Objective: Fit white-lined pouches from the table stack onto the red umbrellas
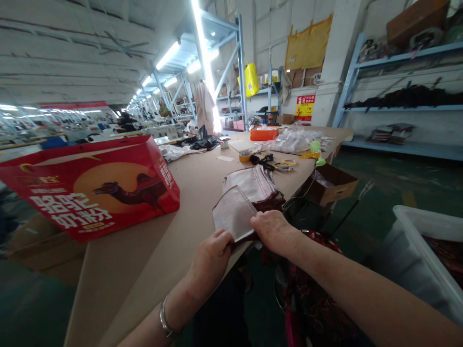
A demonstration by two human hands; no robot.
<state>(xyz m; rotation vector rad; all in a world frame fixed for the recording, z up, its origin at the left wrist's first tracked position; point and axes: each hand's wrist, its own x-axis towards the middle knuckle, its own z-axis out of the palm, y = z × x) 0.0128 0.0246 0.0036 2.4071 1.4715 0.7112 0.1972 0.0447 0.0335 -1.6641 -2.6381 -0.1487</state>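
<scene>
A stack of fabric pieces (242,200), pale grey on top with dark red patterned edges, lies at the near edge of the long table (195,178). My left hand (211,253) is closed on the near corner of the top piece. My right hand (269,229) grips the same edge just to the right, fingers curled under it. A bracelet shows on my left wrist.
A red gift box (94,190) printed with a camel stands on the table at left. Farther along lie tape rolls (245,156), scissors (265,161), plastic bags (292,140) and an orange box (264,133). A cardboard box (331,183) and white bin (423,250) stand at right.
</scene>
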